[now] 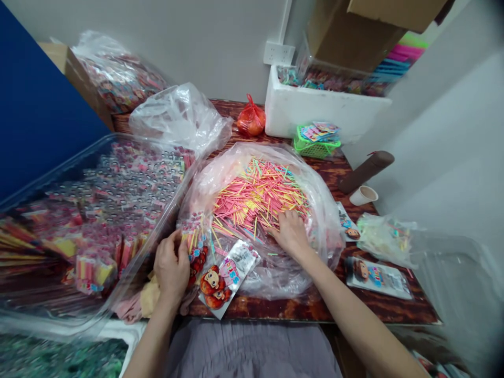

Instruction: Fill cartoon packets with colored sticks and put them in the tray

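My left hand (172, 265) is closed at the edge of a clear packet (196, 239) with pink and yellow sticks inside and a printed cartoon front. Beside it lies a silver packet (229, 278) with a red-haired cartoon figure. A large clear plastic bag (205, 184), spread wide on the table, holds a heap of thin coloured sticks (260, 194), mostly pink and yellow. My right hand (292, 233) rests at the near side of the heap, thumb apart from the fingers; its fingertips are partly hidden among the sticks.
A clear tub (165, 223) of filled packets stands left. At the back are a crumpled bag (181, 118), a red bag (251, 118), a white foam box (326, 110) and a green basket (315, 147). A brown flask (366, 170), paper cup (363, 195) and flat packet (378, 277) are right.
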A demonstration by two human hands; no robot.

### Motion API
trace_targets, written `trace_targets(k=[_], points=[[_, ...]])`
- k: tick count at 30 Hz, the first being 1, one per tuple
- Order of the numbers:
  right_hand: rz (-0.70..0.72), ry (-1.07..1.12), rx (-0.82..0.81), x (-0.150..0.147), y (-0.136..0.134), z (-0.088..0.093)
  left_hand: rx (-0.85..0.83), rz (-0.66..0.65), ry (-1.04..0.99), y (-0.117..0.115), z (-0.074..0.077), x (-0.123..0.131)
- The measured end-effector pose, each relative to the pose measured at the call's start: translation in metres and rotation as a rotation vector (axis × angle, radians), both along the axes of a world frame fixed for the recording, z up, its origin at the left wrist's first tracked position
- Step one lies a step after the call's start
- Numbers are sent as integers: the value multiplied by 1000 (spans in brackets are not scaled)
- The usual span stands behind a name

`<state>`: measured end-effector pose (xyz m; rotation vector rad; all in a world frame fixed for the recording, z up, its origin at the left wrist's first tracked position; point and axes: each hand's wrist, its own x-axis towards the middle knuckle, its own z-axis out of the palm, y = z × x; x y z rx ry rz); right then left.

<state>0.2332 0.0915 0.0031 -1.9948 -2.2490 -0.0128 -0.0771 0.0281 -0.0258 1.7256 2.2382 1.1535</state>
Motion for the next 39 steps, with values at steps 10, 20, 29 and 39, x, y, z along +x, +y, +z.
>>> trace_targets(k=[10, 20, 29, 39], points=[[-152, 39, -12, -32, -2, -6, 31, 0, 9, 1, -6, -1], [-109, -35, 7, -27, 1, -8, 17, -10, -7, 0, -5, -1], [-5, -123, 10, -15, 21, -10, 18, -14, -7, 1, -4, -1], [-13, -261, 4, -36, 40, -14, -21, 23, -38, 1, 3, 1]])
